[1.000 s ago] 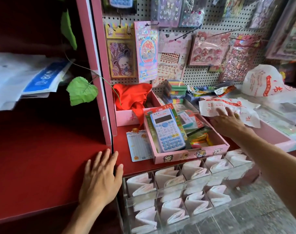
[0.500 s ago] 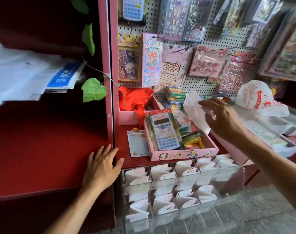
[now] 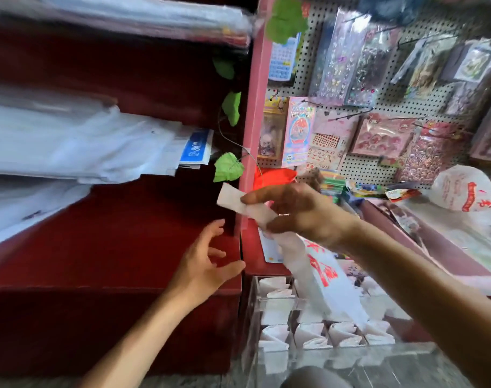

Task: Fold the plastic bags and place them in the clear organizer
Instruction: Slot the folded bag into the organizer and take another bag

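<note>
Right hand pinches one handle of a white plastic bag with red print; bag hangs limp and unfolded, its lower end dangling over the clear organizer, which holds folded white bags in its compartments. Left hand is left of the organizer, fingers spread, holding nothing.

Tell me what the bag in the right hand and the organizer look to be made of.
Bag: thin white plastic film with red print, by how it hangs limp and creased from the right hand.
Organizer: clear rigid plastic, probably acrylic; the folded bags show through its straight walls and the edges catch light. It could be glass; the look leaves that open.
</note>
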